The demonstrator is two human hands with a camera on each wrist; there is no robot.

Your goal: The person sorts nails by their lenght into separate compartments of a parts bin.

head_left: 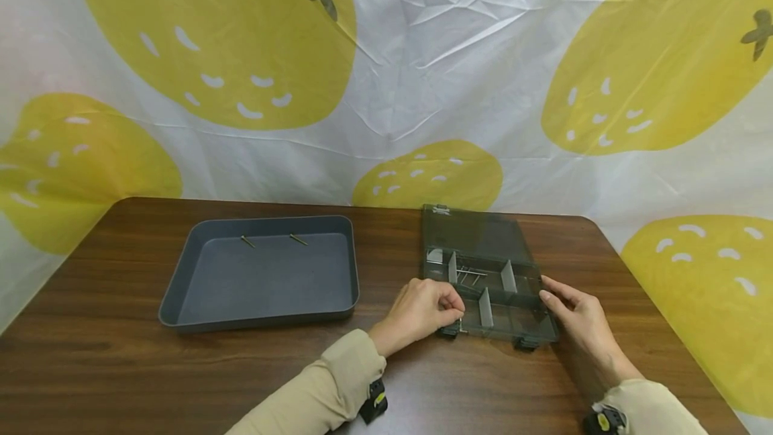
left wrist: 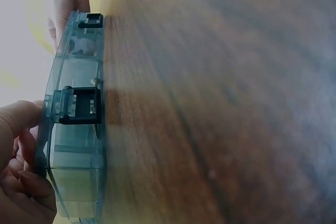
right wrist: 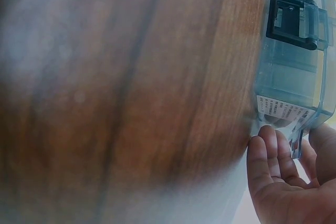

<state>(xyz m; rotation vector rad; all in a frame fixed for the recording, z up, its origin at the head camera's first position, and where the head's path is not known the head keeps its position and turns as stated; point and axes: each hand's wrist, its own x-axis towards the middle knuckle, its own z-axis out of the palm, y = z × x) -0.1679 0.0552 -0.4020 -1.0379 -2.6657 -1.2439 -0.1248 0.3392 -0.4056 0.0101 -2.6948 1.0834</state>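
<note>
A tinted see-through compartment box lies on the table, lid laid open toward the back. Over its front left compartment is my left hand, thumb and curled fingers close together. A small screw shows just below those fingertips; whether they hold it is unclear. In the left wrist view, a screw head shows through the front wall beside a black latch. My right hand grips the box's right side, thumb at the rim. Several thin silvery screws lie in a rear compartment.
A grey tray stands left of the box. Two brass-coloured screws lie apart near its back wall. Light dividers split the box. Behind the wooden table hangs a white cloth with yellow fruit shapes.
</note>
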